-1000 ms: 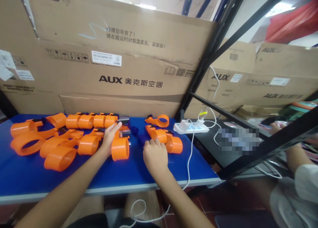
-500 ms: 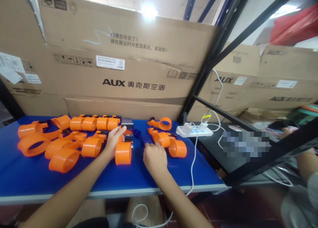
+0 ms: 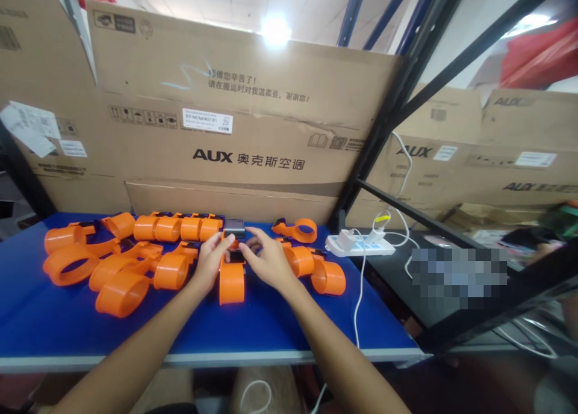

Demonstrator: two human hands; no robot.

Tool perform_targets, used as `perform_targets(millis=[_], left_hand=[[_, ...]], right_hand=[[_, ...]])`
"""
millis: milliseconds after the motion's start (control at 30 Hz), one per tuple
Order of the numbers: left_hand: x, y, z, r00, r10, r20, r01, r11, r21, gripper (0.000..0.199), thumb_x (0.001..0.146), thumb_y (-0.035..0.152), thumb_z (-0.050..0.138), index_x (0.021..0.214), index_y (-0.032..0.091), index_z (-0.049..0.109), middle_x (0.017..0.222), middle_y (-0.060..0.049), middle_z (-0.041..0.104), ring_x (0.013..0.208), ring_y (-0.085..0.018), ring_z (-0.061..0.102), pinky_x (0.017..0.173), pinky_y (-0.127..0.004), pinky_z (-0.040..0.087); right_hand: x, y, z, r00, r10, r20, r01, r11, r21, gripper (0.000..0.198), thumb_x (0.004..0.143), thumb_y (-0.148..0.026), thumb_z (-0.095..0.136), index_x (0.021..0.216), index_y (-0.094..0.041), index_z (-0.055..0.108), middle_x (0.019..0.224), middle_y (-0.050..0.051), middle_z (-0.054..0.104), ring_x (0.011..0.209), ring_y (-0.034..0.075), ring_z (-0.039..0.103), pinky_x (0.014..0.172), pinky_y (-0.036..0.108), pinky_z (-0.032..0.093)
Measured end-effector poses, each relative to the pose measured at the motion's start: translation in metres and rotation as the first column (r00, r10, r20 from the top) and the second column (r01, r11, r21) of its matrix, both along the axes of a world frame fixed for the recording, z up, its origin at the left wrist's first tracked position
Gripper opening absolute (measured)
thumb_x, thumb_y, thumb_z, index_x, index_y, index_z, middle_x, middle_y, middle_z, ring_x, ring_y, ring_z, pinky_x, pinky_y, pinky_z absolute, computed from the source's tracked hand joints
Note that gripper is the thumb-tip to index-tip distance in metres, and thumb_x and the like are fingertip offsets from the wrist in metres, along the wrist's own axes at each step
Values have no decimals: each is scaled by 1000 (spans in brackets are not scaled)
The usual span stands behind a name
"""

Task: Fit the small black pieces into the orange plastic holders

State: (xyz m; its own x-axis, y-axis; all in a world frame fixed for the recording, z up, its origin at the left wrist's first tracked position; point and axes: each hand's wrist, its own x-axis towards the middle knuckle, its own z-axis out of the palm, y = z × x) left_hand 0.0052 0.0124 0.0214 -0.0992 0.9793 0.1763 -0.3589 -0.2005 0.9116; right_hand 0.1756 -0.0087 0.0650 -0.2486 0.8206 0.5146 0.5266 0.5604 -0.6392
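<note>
The left hand (image 3: 210, 263) is closing its fingers on the far end of an orange band (image 3: 232, 283), just where a small dark block (image 3: 235, 256) is sitting on it. The right hand (image 3: 271, 260) is coming in from the other side with its fingers spread and loose, the tips touching that same block; it is not clamping anything. The band is lying flat between the two hands, at the middle of the frame, and a small grey unit (image 3: 234, 226) is standing just behind it.

The step in hand looks like fingertip work on the block at the band's end. A further move there is calling for the left hand to hold the band steady while the right works finely.

More orange bands are lying in a loose heap (image 3: 121, 293) at centre left, in a neat row (image 3: 178, 227) behind it, and in a few (image 3: 327, 277) beside the right hand. All of it is resting on a blue table (image 3: 253, 330). Right of centre a white power strip (image 3: 359, 244) is feeding a white cable (image 3: 359, 299) over the table's edge. Big cardboard boxes (image 3: 248, 131) are filling the back, and a black rack (image 3: 392, 101) is slanting across the upper right.
</note>
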Motion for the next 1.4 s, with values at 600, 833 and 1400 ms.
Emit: perform_targets(millis=[600,833,1400], left_hand=[[5,-4,-5,999,-8,-33,7,1000,-26,34,69,46,87,78,18,70,44,7,47,36,-7,39,39,-21,29],[5,-6,-4,997,-27,-75,26,1000,-15,36,72,50,85,75,18,68,44,6,47,37,-8,39,40,-22,29],[6,-15,10,867,-243,436,385,881,-274,29,79,36,84,76,17,62,52,2,57,42,-12,54,46,-24,45]], right_hand=[[-6,4,-37,1000,-30,-1,30,994,107,43,95,-27,54,135,-18,62,96,8,76,78,19,70,76,29,58],[-5,5,-43,1000,-21,1,20,988,155,43,96,-25,50,137,-15,61,112,12,75,87,20,72,83,31,58],[4,12,-42,970,-18,241,-41,970,240,44,100,-25,50,142,-16,59,108,12,75,94,22,70,88,34,57]])
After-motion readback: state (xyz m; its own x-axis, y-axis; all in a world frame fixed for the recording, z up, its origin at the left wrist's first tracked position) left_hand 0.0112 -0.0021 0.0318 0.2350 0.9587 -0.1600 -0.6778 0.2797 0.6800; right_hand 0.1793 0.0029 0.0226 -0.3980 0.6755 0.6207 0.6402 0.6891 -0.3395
